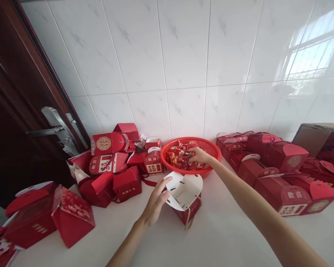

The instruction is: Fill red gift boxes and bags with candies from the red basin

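Note:
An open red gift box (183, 198) with a white inside and a rope handle stands upright in front of me. My left hand (155, 200) is at its left flap, thumb and fingers a little apart and touching the flap's edge. Only a few small things show inside the box. Behind it, a round red plastic basket (215, 157) holds many red wrapped candies (176, 157). My right hand (199, 155) reaches into this basket from the right, its bent fingers closed on wrapped candy; the fingertips are partly hidden among the wrappers.
Red boxes (128, 183) lie loosely piled on the left, and larger ones (41, 211) stand nearer. Closed red boxes (292, 193) are grouped on the right, beside a cardboard carton (311, 139). A tiled wall (183, 66) rises behind the white surface; a dark door (22, 92) is at left.

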`<state>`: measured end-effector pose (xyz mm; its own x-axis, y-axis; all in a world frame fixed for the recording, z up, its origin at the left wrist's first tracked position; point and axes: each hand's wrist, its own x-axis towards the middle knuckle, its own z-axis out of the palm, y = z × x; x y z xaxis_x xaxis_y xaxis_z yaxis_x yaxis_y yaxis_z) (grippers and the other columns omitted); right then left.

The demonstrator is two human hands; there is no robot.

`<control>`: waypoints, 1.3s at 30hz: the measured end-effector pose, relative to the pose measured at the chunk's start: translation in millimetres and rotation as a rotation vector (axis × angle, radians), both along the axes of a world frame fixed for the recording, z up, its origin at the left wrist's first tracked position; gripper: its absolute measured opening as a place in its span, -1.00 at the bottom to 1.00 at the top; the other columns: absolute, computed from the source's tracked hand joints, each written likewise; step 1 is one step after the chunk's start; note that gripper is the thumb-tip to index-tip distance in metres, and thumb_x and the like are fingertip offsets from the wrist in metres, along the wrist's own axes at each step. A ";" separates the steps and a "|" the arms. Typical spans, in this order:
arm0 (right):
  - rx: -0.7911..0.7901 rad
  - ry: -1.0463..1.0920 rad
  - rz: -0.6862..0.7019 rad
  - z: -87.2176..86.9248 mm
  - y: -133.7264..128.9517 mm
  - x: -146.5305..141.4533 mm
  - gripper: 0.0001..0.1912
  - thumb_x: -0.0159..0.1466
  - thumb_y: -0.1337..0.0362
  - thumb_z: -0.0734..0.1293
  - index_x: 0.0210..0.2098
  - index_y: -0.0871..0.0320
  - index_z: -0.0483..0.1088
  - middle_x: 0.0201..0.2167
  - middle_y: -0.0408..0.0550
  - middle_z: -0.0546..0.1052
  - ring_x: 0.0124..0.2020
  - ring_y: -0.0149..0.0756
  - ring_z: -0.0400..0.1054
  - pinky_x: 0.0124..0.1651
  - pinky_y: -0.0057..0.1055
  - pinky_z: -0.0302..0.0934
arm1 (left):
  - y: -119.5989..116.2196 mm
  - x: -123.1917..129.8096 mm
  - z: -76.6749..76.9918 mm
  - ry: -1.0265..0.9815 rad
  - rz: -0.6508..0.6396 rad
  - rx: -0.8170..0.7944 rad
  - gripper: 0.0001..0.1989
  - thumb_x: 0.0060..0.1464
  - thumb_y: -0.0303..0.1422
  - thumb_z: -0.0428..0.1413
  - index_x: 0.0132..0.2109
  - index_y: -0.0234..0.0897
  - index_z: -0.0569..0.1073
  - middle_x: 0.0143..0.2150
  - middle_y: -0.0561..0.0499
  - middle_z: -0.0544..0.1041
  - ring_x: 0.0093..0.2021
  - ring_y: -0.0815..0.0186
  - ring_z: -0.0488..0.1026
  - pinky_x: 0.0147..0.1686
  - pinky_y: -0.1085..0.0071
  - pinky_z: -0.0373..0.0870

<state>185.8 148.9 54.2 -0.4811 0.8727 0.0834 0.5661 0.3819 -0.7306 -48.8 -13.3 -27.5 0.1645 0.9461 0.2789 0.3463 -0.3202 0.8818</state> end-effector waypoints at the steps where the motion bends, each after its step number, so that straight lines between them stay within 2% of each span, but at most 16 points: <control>1: -0.015 0.067 -0.006 -0.4 -1.1 1.8 -0.57 0.07 0.40 0.43 -0.03 0.19 0.54 -0.24 -0.07 0.62 -0.26 -0.22 0.50 -0.23 -0.40 0.37 | 0.7 1.1 3.1 -0.012 0.012 0.012 -0.41 0.24 0.01 -0.06 0.30 -0.16 0.36 0.44 -0.11 0.19 0.43 -0.01 0.08 0.36 0.10 0.08; 4: -0.081 0.241 -0.016 -3.1 -5.5 8.5 -0.66 0.09 0.29 0.47 -0.12 0.21 0.57 -0.25 -0.04 0.64 -0.25 -0.21 0.51 -0.20 -0.37 0.42 | 5.0 5.5 15.6 -0.062 0.061 0.064 -0.46 0.23 -0.01 -0.02 0.21 -0.19 0.45 0.42 -0.12 0.22 0.45 -0.01 0.05 0.38 0.09 0.03; 8: -0.179 0.407 -0.042 -8.2 -8.9 15.7 -0.67 0.06 0.22 0.53 -0.20 0.24 0.57 -0.26 0.02 0.64 -0.29 -0.22 0.53 -0.28 -0.40 0.44 | 21.7 15.6 38.8 -0.158 0.135 0.152 -0.59 0.21 -0.09 0.05 0.03 -0.24 0.55 0.24 -0.17 0.44 0.29 0.00 0.31 0.25 0.12 0.26; 12: -0.258 0.513 -0.053 -10.7 -9.4 16.6 -0.67 0.06 0.20 0.53 -0.22 0.24 0.56 -0.30 0.02 0.64 -0.36 -0.27 0.52 -0.43 -0.48 0.41 | 58.1 32.7 65.6 -0.115 0.116 0.189 -0.69 0.11 -0.20 0.16 -0.05 -0.23 0.57 0.05 -0.13 0.56 0.10 0.08 0.47 0.16 0.16 0.35; 16: -0.313 0.522 -0.019 -7.9 -12.6 14.6 -0.65 -0.02 0.22 0.56 -0.25 0.22 0.56 -0.43 -0.10 0.59 -0.52 -0.38 0.43 -0.61 -0.55 0.28 | 104.0 53.5 81.6 -0.119 0.076 0.089 -0.61 -0.04 -0.29 0.29 -0.01 -0.20 0.58 0.12 -0.13 0.54 0.05 0.10 0.50 0.11 0.17 0.39; 18: -0.328 0.510 0.004 -5.9 -14.6 13.8 -0.65 -0.07 0.26 0.57 -0.28 0.21 0.55 -0.46 -0.14 0.57 -0.55 -0.42 0.39 -0.64 -0.58 0.24 | 121.8 61.7 82.5 -0.129 0.034 0.055 -0.57 -0.12 -0.31 0.35 -0.03 -0.20 0.60 0.06 -0.13 0.58 0.04 0.07 0.51 0.07 0.17 0.42; 20: -0.329 0.508 0.010 -5.0 -15.6 13.2 -0.65 -0.10 0.27 0.58 -0.31 0.21 0.54 -0.48 -0.15 0.55 -0.55 -0.43 0.37 -0.65 -0.60 0.22 | 133.5 66.1 79.6 -0.151 -0.003 0.028 -0.62 -0.16 -0.30 0.38 -0.12 -0.23 0.63 -0.04 -0.14 0.63 0.02 0.05 0.52 0.06 0.16 0.42; 23: -0.312 0.525 -0.013 -6.6 -14.2 12.8 -0.65 -0.10 0.22 0.58 -0.36 0.21 0.50 -0.54 -0.19 0.49 -0.59 -0.47 0.31 -0.67 -0.59 0.20 | 142.2 64.6 71.4 -0.219 0.003 0.013 -0.65 -0.12 -0.16 0.36 -0.21 -0.28 0.63 -0.12 -0.12 0.64 0.01 0.05 0.51 0.08 0.16 0.40; 27: -0.305 0.577 -0.011 -11.6 -10.1 12.6 -0.61 -0.13 0.16 0.58 -0.38 0.19 0.47 -0.48 -0.20 0.45 -0.53 -0.48 0.30 -0.65 -0.61 0.23 | 146.8 55.0 60.6 -0.337 0.048 -0.028 -0.55 -0.01 0.00 0.26 -0.13 -0.28 0.58 -0.12 -0.09 0.60 -0.08 0.14 0.51 -0.09 0.22 0.49; 32: -0.324 0.633 -0.036 -15.4 -7.5 12.1 -0.56 -0.14 0.08 0.58 -0.38 0.18 0.44 -0.51 -0.23 0.40 -0.58 -0.51 0.24 -0.68 -0.59 0.22 | 149.9 50.2 55.3 -0.407 0.049 -0.118 -0.55 -0.02 -0.11 0.33 -0.03 -0.28 0.54 0.02 -0.17 0.54 -0.14 0.22 0.50 -0.17 0.27 0.51; 39: -0.311 0.665 -0.070 -16.4 -5.2 12.0 -0.55 -0.13 0.05 0.58 -0.37 0.18 0.44 -0.50 -0.22 0.43 -0.60 -0.51 0.26 -0.70 -0.59 0.23 | 146.3 52.3 59.8 -0.448 0.031 -0.135 -0.50 -0.14 -0.11 0.39 -0.11 -0.31 0.53 -0.13 -0.08 0.55 -0.26 0.31 0.48 -0.24 0.36 0.47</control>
